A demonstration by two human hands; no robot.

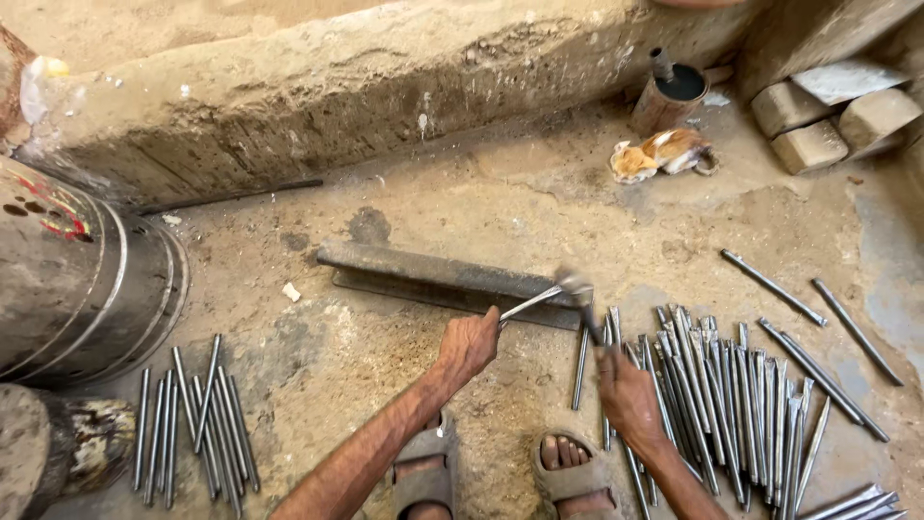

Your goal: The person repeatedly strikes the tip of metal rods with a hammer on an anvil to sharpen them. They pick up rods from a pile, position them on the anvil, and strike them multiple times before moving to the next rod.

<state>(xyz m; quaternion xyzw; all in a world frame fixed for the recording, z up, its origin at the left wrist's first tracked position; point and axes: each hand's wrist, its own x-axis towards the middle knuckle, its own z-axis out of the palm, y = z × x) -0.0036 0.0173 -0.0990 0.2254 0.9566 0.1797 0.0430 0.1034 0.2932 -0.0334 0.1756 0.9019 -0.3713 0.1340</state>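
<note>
Down on the dirt floor, our left hand is closed around one end of a thin metal rod, whose far end rests on the dark steel bar lying just ahead of the grip. Our right hand is wrapped around the handle of a hammer; its blurred head sits over the rod's far end, just beyond and between both grips, above the steel bar.

To the right of our right hand a large heap of grey rods lies fanned out, some touching the wrist, with a few loose rods farther right. Well to the left of our left hand lies a smaller bundle of rods, beside a big metal drum on its side. Our sandalled feet are just below both hands. Far ahead, against the mud wall, stand a rusty tin, a crumpled cloth and some bricks.
</note>
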